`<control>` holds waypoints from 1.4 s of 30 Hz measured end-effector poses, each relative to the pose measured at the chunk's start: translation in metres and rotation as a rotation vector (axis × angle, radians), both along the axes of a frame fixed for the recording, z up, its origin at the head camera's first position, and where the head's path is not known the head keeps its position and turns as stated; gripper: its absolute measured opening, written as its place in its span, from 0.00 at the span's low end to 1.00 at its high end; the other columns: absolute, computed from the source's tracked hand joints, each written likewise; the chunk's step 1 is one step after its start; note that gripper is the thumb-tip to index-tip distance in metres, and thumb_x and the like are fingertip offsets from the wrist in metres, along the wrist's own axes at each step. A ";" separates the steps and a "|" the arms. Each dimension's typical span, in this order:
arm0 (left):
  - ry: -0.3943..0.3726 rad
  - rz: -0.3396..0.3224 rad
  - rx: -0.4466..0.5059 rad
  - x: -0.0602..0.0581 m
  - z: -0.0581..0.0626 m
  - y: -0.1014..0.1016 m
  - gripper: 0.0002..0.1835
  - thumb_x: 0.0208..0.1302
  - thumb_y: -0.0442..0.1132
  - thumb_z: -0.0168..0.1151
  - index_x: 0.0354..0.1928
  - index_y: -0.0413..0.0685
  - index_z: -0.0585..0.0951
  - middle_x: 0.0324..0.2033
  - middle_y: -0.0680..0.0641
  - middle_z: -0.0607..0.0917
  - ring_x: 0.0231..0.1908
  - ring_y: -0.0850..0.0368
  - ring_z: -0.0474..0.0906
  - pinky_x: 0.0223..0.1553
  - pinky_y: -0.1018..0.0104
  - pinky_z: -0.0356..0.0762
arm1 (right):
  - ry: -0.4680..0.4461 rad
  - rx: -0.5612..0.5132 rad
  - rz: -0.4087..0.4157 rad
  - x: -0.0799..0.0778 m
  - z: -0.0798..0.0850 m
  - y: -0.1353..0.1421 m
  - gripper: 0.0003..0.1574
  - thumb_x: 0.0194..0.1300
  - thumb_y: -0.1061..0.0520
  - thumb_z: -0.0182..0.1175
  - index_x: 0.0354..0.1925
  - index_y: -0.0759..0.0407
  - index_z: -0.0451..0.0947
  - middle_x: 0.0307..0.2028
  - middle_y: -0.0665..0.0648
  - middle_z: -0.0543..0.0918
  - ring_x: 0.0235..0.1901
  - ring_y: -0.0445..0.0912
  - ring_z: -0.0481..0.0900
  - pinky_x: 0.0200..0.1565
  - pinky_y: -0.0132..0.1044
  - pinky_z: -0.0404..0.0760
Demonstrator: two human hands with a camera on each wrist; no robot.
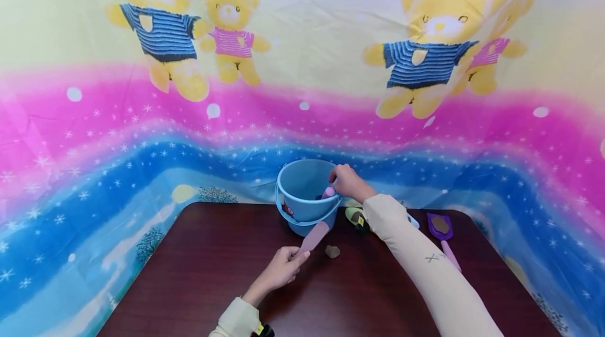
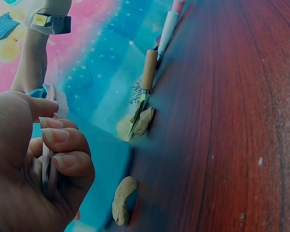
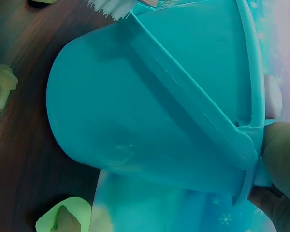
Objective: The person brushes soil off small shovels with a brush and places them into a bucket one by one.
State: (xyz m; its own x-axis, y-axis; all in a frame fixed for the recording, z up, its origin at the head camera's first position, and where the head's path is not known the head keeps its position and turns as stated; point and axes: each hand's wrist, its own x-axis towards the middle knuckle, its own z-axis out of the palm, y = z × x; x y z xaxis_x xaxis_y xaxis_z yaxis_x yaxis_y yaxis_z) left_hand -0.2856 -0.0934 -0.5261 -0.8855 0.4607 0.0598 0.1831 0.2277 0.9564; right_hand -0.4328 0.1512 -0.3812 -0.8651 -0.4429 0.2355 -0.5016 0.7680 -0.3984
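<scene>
My left hand point(image 1: 280, 269) grips a pink-handled brush point(image 1: 314, 237), tilted up toward the front of a light blue bucket point(image 1: 302, 210). The brush's white bristles point(image 3: 111, 7) show close against the bucket wall in the right wrist view. The bucket stands upright at the back of the table, its carrying handle hanging down the front. My right hand point(image 1: 348, 182) pinches the bucket's right rim, the fingertips partly hidden. Just inside the rim, the rounded end of a pink handle point(image 1: 329, 191) sticks up. A brown clay-like lump point(image 1: 332, 251) lies in front of the bucket.
Right of the bucket lies a green trowel point(image 1: 353, 215) bearing a brown lump, partly behind my right sleeve. A purple shovel point(image 1: 440, 225) with a pink handle holds another lump farther right. Behind the dark wooden table point(image 1: 208, 269) hangs a bear-patterned cloth point(image 1: 302, 64).
</scene>
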 end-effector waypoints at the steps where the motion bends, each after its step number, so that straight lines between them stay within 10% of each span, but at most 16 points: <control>1: 0.001 0.000 0.000 0.000 0.000 0.000 0.25 0.78 0.51 0.54 0.50 0.29 0.78 0.16 0.53 0.69 0.13 0.61 0.63 0.16 0.71 0.64 | 0.004 0.003 -0.002 0.000 0.000 0.000 0.09 0.65 0.69 0.63 0.43 0.67 0.86 0.43 0.66 0.87 0.38 0.53 0.85 0.43 0.46 0.85; 12: -0.008 0.003 -0.008 0.000 -0.001 0.001 0.25 0.78 0.51 0.54 0.51 0.29 0.78 0.17 0.52 0.70 0.14 0.61 0.64 0.16 0.71 0.64 | -0.002 0.002 0.007 0.002 0.001 0.001 0.09 0.71 0.59 0.64 0.39 0.63 0.88 0.33 0.58 0.88 0.27 0.43 0.81 0.33 0.37 0.81; 30: -0.031 -0.007 -0.007 0.001 -0.001 0.004 0.25 0.78 0.52 0.54 0.48 0.30 0.78 0.17 0.53 0.70 0.13 0.62 0.64 0.16 0.71 0.64 | 0.165 -0.294 -0.131 0.015 0.008 0.052 0.14 0.77 0.55 0.57 0.44 0.61 0.86 0.34 0.61 0.87 0.28 0.47 0.79 0.33 0.42 0.79; 42: -0.044 -0.011 0.007 0.002 0.002 0.004 0.24 0.77 0.52 0.55 0.48 0.31 0.77 0.17 0.52 0.70 0.13 0.61 0.64 0.16 0.70 0.64 | 0.083 -0.282 -0.269 0.028 -0.052 0.103 0.13 0.74 0.58 0.55 0.46 0.64 0.84 0.37 0.62 0.86 0.28 0.48 0.80 0.36 0.45 0.79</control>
